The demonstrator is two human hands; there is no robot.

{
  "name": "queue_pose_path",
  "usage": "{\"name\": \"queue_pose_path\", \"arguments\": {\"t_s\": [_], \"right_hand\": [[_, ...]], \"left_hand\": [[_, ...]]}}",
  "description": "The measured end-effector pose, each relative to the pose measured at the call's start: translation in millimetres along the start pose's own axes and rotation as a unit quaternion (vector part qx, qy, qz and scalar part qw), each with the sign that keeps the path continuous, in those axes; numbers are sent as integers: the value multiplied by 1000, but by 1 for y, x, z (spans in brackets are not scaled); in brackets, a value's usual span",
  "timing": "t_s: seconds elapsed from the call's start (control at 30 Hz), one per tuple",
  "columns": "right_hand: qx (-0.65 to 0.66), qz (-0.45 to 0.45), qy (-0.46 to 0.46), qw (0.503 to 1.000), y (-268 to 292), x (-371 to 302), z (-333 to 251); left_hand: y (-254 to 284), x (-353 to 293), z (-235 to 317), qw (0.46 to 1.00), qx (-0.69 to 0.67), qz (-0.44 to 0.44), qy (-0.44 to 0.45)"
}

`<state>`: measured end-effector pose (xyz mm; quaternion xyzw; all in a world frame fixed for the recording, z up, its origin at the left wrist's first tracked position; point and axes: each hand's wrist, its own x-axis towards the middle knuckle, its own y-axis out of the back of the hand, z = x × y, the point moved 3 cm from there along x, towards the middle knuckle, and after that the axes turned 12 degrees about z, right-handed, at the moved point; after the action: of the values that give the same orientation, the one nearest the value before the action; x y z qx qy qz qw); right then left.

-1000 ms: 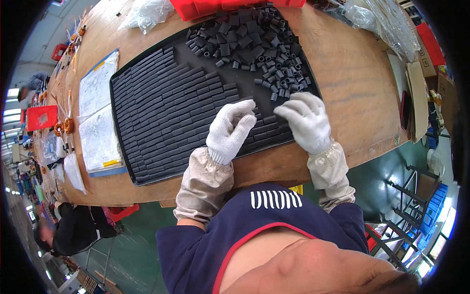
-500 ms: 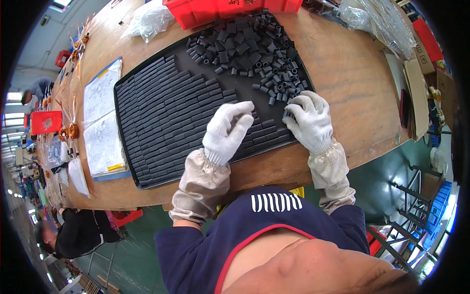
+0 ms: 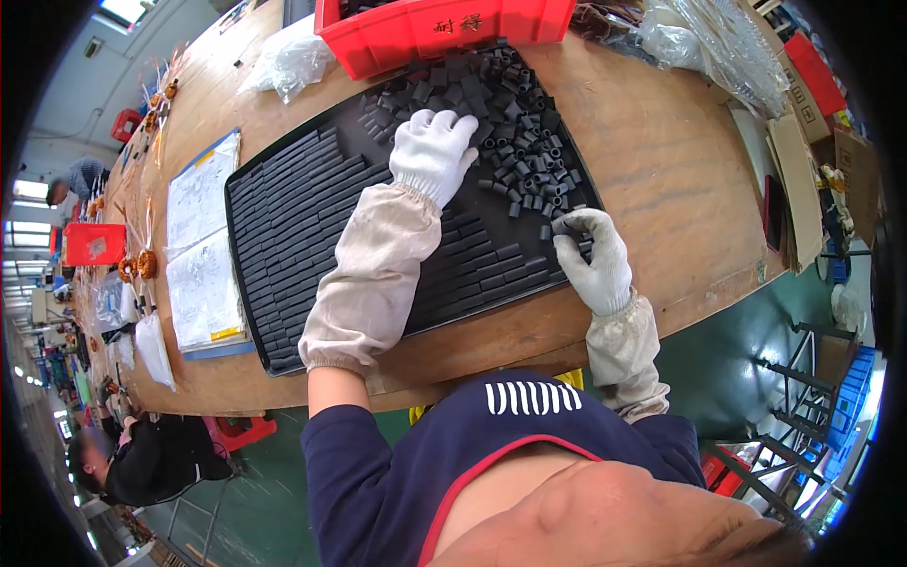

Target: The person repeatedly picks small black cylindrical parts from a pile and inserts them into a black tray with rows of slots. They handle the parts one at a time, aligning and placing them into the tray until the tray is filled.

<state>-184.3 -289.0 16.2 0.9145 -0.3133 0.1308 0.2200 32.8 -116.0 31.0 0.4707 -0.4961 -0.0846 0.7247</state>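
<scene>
A black tray [image 3: 248, 317] lies before me, its left and near parts filled with close rows of short black tubes [image 3: 312, 236]. Loose black tubes [image 3: 534, 156] are heaped in its far right part. My left hand [image 3: 432, 151], in a white glove, reaches palm down over the left side of the heap, fingers spread; its fingertips are partly hidden. At the tray's right edge my right hand [image 3: 600, 265], also gloved, has its thumb and fingers curled round a dark tube, mostly hidden by the glove.
A red bin [image 3: 453, 36] stands behind the tray. Papers on a blue clipboard [image 3: 203, 246] lie to the left, a clear plastic bag [image 3: 288, 59] at the far left. Plastic wrapping [image 3: 718, 42] and cardboard [image 3: 794, 180] sit at right. A person in black [image 3: 156, 463] works at lower left.
My left hand has moved away from the near rows, forward and left onto the loose heap. My right hand has drawn slightly nearer to me, staying by the tray's right edge.
</scene>
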Motion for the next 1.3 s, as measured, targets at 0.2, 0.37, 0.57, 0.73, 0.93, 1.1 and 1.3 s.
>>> {"name": "queue_pose_path", "arguments": {"t_s": [0.2,0.37,0.57,0.73,0.93,1.1,1.3], "right_hand": [[7,6,-11,1000,10,-6,10],[29,20,-5,999,6,-5,8],[7,46,84,995,9,4,4],[-14,55,85,995,3,11,-6],[-45,51,118,991,-11,9,-11],[-33,62,137,988,-6,10,-13],[-41,59,179,981,-3,11,-20]], "left_hand": [[-6,4,-2,999,35,-35,-4],[0,2,-5,999,14,-22,24],[13,-7,7,971,-208,36,112],[34,-19,49,929,-346,21,129],[43,-31,75,916,-391,-25,85],[44,-35,76,889,-403,-163,145],[37,-47,77,665,-587,-311,342]]}}
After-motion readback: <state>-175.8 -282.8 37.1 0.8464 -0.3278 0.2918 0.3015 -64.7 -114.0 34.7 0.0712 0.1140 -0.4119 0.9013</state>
